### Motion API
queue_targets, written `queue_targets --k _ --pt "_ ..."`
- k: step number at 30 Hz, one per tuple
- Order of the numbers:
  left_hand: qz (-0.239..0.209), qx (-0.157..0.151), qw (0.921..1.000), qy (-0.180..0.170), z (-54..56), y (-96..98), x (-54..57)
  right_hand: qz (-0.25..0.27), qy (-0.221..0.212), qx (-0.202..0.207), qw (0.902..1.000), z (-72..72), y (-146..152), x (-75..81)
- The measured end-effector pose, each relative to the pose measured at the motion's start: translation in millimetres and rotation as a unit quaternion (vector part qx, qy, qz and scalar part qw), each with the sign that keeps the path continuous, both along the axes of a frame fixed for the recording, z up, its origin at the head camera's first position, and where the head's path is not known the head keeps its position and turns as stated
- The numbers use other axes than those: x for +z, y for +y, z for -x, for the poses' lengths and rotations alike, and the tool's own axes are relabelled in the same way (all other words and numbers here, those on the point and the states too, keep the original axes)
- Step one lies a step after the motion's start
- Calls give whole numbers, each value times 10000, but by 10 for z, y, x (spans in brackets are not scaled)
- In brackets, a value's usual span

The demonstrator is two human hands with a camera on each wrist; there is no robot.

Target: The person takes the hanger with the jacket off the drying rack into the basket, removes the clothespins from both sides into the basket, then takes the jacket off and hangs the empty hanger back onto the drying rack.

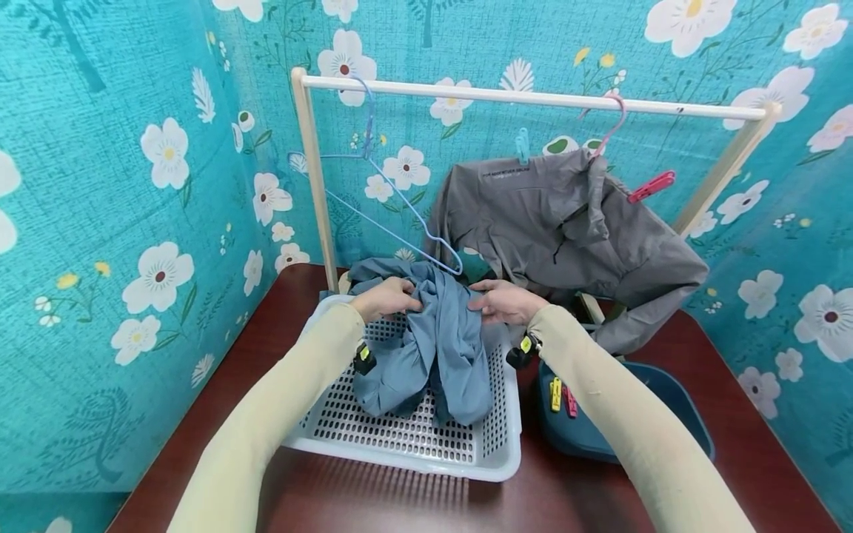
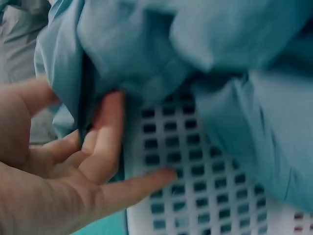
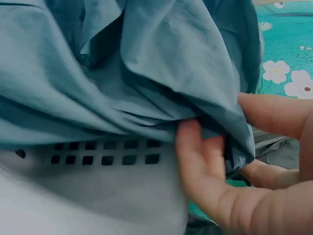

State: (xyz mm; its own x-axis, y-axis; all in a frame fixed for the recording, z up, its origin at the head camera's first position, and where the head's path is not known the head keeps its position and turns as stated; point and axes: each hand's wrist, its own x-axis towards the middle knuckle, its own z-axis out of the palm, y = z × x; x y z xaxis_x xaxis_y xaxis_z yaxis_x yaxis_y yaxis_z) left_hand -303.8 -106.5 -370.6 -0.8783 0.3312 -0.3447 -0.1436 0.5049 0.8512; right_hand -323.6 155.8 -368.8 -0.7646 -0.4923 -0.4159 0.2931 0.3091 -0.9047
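A crumpled blue-grey garment (image 1: pixel 456 370) lies partly in a white perforated plastic basket (image 1: pixel 400 460) and bunches up at its back. My left hand (image 1: pixel 389 297) grips a fold on the garment's left side; in the left wrist view the thumb and curled fingers (image 2: pixel 110 127) take in the cloth while the little finger sticks out over the basket's holes. On the other side my right hand (image 1: pixel 508 302) pinches the cloth. In the right wrist view its fingers (image 3: pixel 190 152) tuck under the edge, with the thumb on the outer face.
Behind the basket stands a rack with a white rail (image 1: pixel 466 90). From it hang a blue hanger (image 1: pixel 393 185) and a grey garment (image 1: pixel 526 215) on a pink hanger (image 1: pixel 613 126), with clothespins clipped on. A dark blue bin (image 1: pixel 580 437) holding clothespins sits right of the basket.
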Motion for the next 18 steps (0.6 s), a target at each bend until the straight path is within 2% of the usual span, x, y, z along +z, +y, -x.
queue_targets --k 3,5,8,10,12,18 --pt "-271 99 9994 212 -14 2 -21 -84 93 -67 9999 -20 -6 -5" --pt "-532 129 9979 344 -22 -24 -10 41 203 -249 9995 -38 -1 9" --pt "-898 119 9945 532 -34 -77 22 339 509 -638 9961 -83 -1 63" --pt "-1052 51 9920 701 -79 -107 78 554 733 -843 9922 -124 -5 109" --pt "-1225 -16 9888 852 -106 -138 87 583 1024 -1030 9877 -173 -15 145" --pt "-1214 -281 9823 1400 -152 -242 69 226 1883 -1130 9753 -355 -15 176"
